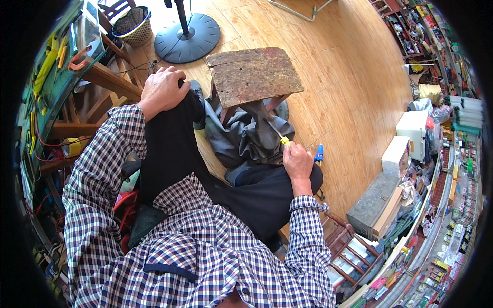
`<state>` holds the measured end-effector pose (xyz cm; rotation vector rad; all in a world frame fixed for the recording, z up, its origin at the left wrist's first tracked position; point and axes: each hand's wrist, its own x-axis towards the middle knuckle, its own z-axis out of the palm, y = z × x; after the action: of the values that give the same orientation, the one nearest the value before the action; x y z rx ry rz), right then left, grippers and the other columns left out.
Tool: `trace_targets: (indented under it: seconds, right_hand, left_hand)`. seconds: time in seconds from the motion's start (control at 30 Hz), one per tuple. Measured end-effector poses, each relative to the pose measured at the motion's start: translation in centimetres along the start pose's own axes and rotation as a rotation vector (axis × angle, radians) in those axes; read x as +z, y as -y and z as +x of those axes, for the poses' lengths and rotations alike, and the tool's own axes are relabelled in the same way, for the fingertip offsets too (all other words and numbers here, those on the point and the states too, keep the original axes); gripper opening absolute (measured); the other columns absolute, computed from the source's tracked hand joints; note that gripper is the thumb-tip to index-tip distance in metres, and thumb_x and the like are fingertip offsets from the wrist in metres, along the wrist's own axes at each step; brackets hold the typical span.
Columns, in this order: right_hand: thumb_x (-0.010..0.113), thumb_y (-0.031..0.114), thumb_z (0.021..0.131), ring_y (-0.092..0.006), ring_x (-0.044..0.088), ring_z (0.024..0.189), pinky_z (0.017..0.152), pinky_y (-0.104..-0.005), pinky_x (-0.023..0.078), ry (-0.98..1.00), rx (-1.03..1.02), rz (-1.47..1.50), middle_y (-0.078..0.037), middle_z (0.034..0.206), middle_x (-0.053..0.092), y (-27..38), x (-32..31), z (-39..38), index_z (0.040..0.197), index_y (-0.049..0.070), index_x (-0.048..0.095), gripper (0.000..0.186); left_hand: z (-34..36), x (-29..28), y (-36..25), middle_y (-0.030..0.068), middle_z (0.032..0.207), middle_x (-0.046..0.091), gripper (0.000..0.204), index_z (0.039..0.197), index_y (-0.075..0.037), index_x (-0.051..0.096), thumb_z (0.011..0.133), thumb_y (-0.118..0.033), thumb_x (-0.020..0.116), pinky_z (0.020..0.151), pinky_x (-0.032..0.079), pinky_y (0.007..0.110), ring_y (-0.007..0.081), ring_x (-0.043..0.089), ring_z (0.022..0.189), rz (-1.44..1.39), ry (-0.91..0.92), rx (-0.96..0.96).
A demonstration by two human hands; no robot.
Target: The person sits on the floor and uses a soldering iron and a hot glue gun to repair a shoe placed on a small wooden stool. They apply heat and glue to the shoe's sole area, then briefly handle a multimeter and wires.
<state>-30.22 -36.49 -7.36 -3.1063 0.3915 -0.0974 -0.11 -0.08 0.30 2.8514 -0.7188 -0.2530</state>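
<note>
Wood-look floor point(349, 118), illegible labels point(441, 265), yellow-handled tool point(284, 139)

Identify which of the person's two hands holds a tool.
The right hand, gripping the yellow-handled tool; the left hand rests instead on the black trousers.

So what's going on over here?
Someone in a checked shirt has a yellow-handled, thin-shafted tool in their right hand. The shaft points toward dark rubbery material; whether its tip touches is hard to tell. The left hand rests on the black trousers at the left knee. Just ahead stands a worn wooden stool, with the material bunched below its top.
</note>
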Motion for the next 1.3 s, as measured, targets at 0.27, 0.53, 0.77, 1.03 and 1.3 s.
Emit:
trace_targets:
  seconds: [0.27, 0.53, 0.77, 1.03, 1.3]
  right_hand:
    - [0.069, 0.03, 0.1, -0.035, 0.068, 0.073, 0.066, -0.0485, 0.051, 0.003, 0.005, 0.009, -0.01, 0.079, 0.068, -0.1, -0.5, -0.6, 0.089, 0.01, 0.066, 0.023]
    - [0.068, 0.029, 0.1, -0.0338, 0.067, 0.072, 0.065, -0.0473, 0.05, -0.005, -0.02, 0.029, -0.009, 0.079, 0.066, 0.0, -1.1, -0.9, 0.09, 0.01, 0.065, 0.022]
    - [0.069, 0.03, 0.1, -0.0331, 0.066, 0.072, 0.065, -0.0461, 0.048, -0.044, -0.064, 0.036, -0.008, 0.08, 0.064, 0.5, -0.5, -0.2, 0.091, 0.01, 0.065, 0.022]
    - [0.07, 0.029, 0.099, -0.0339, 0.066, 0.072, 0.066, -0.047, 0.049, -0.01, -0.051, 0.026, -0.009, 0.079, 0.064, 0.3, -0.1, -0.2, 0.089, 0.01, 0.065, 0.022]
    - [0.07, 0.029, 0.099, -0.0338, 0.066, 0.073, 0.066, -0.0471, 0.049, 0.008, -0.04, 0.011, -0.009, 0.08, 0.065, 0.1, -0.6, -0.7, 0.089, 0.01, 0.065, 0.022]
  left_hand:
    - [0.0, 0.0, 0.0, 0.0136, 0.124, 0.073, 0.043, 0.117, -0.006, 0.078, 0.103, -0.04, 0.058, 0.104, 0.054, 0.048, 0.0319, 0.066, 0.12, 0.002, 0.004, 0.001]
    - [0.0, 0.2, 0.2, 0.0138, 0.122, 0.073, 0.041, 0.115, -0.006, 0.079, 0.102, -0.039, 0.059, 0.103, 0.054, 0.048, 0.0324, 0.067, 0.118, 0.004, -0.006, 0.005]
    - [0.1, 0.1, 0.0, 0.014, 0.121, 0.073, 0.041, 0.115, -0.005, 0.079, 0.102, -0.039, 0.059, 0.104, 0.053, 0.048, 0.0328, 0.067, 0.119, -0.01, -0.004, 0.006]
    - [0.0, 0.1, 0.0, 0.0137, 0.122, 0.072, 0.041, 0.116, -0.006, 0.079, 0.102, -0.039, 0.059, 0.104, 0.053, 0.048, 0.0324, 0.066, 0.119, -0.006, 0.0, -0.011]
    - [0.0, 0.3, 0.2, 0.0135, 0.123, 0.073, 0.041, 0.116, -0.006, 0.079, 0.102, -0.039, 0.06, 0.104, 0.053, 0.048, 0.0324, 0.066, 0.119, -0.002, -0.014, 0.013]
